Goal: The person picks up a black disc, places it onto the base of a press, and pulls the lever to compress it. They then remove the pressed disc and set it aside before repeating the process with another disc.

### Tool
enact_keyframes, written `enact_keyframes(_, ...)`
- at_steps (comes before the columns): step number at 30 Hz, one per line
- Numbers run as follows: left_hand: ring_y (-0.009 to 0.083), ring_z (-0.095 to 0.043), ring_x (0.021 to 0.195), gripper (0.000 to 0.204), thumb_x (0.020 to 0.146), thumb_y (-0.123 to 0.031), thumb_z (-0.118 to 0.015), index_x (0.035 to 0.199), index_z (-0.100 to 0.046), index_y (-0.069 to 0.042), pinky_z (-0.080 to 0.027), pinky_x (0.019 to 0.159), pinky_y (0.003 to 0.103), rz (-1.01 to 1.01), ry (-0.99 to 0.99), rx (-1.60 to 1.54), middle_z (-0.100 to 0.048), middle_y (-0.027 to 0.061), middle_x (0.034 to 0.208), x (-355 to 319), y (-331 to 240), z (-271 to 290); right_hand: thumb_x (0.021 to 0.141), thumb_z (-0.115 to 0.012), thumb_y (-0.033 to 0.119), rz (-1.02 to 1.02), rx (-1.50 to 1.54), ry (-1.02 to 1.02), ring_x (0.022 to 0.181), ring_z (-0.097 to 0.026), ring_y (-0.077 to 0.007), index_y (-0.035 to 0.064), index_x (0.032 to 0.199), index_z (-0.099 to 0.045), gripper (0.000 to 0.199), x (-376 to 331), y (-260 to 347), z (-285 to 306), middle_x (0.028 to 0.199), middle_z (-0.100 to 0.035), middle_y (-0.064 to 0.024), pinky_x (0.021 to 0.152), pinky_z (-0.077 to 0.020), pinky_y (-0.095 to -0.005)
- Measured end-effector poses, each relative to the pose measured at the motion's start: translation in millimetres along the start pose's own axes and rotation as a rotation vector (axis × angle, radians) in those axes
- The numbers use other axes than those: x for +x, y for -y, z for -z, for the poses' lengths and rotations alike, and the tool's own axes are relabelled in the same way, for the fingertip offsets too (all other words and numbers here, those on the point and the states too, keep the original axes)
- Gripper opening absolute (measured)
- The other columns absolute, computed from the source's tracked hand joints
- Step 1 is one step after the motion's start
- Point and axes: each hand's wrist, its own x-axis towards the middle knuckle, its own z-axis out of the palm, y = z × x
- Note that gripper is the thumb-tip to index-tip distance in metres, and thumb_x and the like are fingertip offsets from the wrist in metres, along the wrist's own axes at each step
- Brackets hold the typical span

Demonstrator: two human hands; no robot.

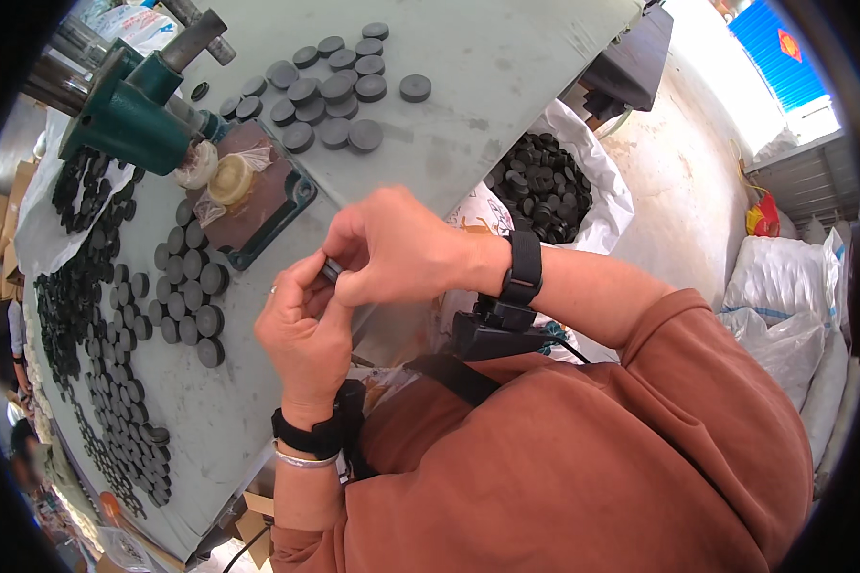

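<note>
Dark-grey disc (pixel 331 270), looks like, is sitting pinched between left hand (pixel 304 325) and right hand (pixel 397 246) fingertips; I'd be gripping lightly, thumbs level.

Rust-brown short-sleeved shirt (pixel 564 468), black wrist straps (pixel 525 265), silver bangle (pixel 305 462)

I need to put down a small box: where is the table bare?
The table has bare room right of the upper discs, and between the lower discs and the left hand. Its left side, below the green press, is crowded.
</note>
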Motion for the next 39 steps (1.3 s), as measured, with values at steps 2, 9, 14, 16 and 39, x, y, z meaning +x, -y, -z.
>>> enact_keyframes(2, 0.0127, -0.064, 0.087, 0.033, 0.08, -0.001, -0.074, 0.109, -0.062, 0.006, -0.056, 0.076, 0.025, -0.009, -0.002, -0.009, -0.063, 0.0091, 0.104, -1.3, 0.7, -0.2, 0.062, -0.071, 0.02, 0.004, 0.015, -0.014, 0.066, -0.068, -0.0269, -0.0087, 0.081, -0.068, 0.035, -1.1, -0.2, -2.2, 0.072, -0.067, -0.021, 0.062, -0.0539, -0.0337)
enact_keyframes(9, 0.015, -0.064, 0.092, 0.035, 0.082, 0.004, -0.07, 0.115, -0.059, 0.007, -0.055, 0.082, 0.027, 0.044, 0.024, -0.097, -0.064, 0.0114, 0.108, -0.5, -0.9, 1.8, 0.067, -0.069, 0.017, 0.027, 0.058, 0.014, 0.072, -0.068, -0.0242, -0.0092, 0.089, -0.069, 0.035, -2.1, -4.3, 0.7, 0.078, -0.069, -0.0208, 0.067, -0.0543, -0.0313)
enact_keyframes(14, 0.0168, -0.064, 0.097, 0.043, 0.081, 0.011, -0.067, 0.122, -0.055, 0.009, -0.052, 0.087, 0.027, 0.214, 0.048, -0.333, -0.065, 0.0138, 0.109, 5.3, -8.1, 11.3, 0.074, -0.067, 0.014, -0.092, 0.327, 0.075, 0.085, -0.067, -0.0171, -0.0067, 0.109, -0.066, 0.041, -4.6, -7.7, 12.2, 0.094, -0.071, -0.0152, 0.076, -0.0539, -0.028)
enact_keyframes(16, 0.0172, -0.065, 0.093, 0.04, 0.084, 0.008, -0.065, 0.122, -0.056, 0.007, -0.054, 0.083, 0.027, 0.233, 0.045, -0.341, -0.066, 0.0125, 0.108, 6.6, -8.7, 9.7, 0.075, -0.066, 0.013, -0.105, 0.357, 0.075, 0.086, -0.067, -0.0156, -0.0055, 0.113, -0.065, 0.042, -5.8, -10.1, 14.0, 0.096, -0.071, -0.0137, 0.077, -0.0538, -0.0275)
enact_keyframes(39, 0.0257, -0.065, 0.104, 0.048, 0.103, -0.041, -0.038, 0.116, -0.056, 0.001, -0.056, 0.087, 0.039, 0.72, 0.135, -0.991, -0.064, 0.0167, 0.115, 18.4, -20.1, 11.9, 0.071, -0.07, 0.011, 0.449, -0.187, -0.31, 0.073, -0.061, -0.0272, 0.0038, 0.091, -0.068, 0.021, -1.6, -5.8, -9.1, 0.082, -0.059, -0.0103, 0.064, -0.0516, -0.0354)
